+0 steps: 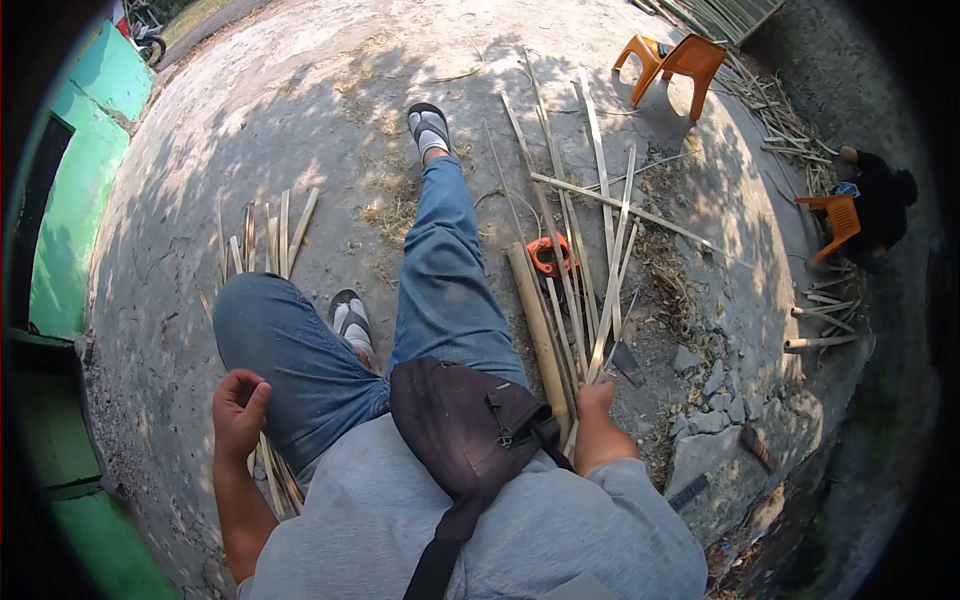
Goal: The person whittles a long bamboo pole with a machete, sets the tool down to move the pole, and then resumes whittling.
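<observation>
My left hand [239, 408] is raised beside my bent left knee, its fingers curled toward the thumb; no object shows in it. On the other side, my right hand [596, 396] is closed at the near end of a long pale bamboo strip [612, 290] that points away from me. Several more strips lie around it on the ground. A thick bamboo pole [540, 335] lies beside my right leg, and an orange tool [550, 256] sits partly under the strips. A dark flat blade [627, 362] is just beyond my right hand.
An orange plastic chair [675, 70] stands ahead on the right. Farther right, another person [880, 205] sits by an orange chair [835, 220]. More strips [291, 235] lie beyond my left knee. Broken concrete [710, 410] is at the right, a green wall [85, 200] at the left.
</observation>
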{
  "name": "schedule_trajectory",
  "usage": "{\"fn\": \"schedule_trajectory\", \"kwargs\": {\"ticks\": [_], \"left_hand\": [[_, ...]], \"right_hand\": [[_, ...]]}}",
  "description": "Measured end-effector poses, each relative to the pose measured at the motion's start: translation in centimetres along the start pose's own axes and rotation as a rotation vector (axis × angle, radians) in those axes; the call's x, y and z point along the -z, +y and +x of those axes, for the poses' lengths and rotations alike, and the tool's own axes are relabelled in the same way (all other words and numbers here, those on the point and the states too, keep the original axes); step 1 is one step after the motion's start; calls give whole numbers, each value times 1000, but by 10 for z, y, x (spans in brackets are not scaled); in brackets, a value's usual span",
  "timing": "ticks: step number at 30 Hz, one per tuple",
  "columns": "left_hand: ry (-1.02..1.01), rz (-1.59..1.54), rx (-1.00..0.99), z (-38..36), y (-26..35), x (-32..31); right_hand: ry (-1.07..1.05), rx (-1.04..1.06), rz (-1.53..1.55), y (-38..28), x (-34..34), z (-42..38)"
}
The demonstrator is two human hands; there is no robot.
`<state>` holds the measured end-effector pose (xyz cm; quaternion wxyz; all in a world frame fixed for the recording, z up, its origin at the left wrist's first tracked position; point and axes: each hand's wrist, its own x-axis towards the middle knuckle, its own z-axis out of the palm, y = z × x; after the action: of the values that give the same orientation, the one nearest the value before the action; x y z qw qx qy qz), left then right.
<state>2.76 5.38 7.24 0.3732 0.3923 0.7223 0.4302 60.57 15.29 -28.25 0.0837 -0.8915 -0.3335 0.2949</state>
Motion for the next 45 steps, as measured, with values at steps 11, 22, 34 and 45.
{"fn": "schedule_trajectory", "kwargs": {"ticks": [11, 22, 34, 45], "left_hand": [[-35, -161, -3, 12, 12, 11], [15, -242, -265, 50, 3, 34], [359, 475, -1008, 87, 90, 100], [719, 970, -790, 38, 100, 186]], "right_hand": [[174, 4, 20, 21, 31, -4], [438, 295, 0, 36, 102, -53], [293, 927, 19, -210, 309, -215], [20, 1516, -268, -370, 327, -282]]}}
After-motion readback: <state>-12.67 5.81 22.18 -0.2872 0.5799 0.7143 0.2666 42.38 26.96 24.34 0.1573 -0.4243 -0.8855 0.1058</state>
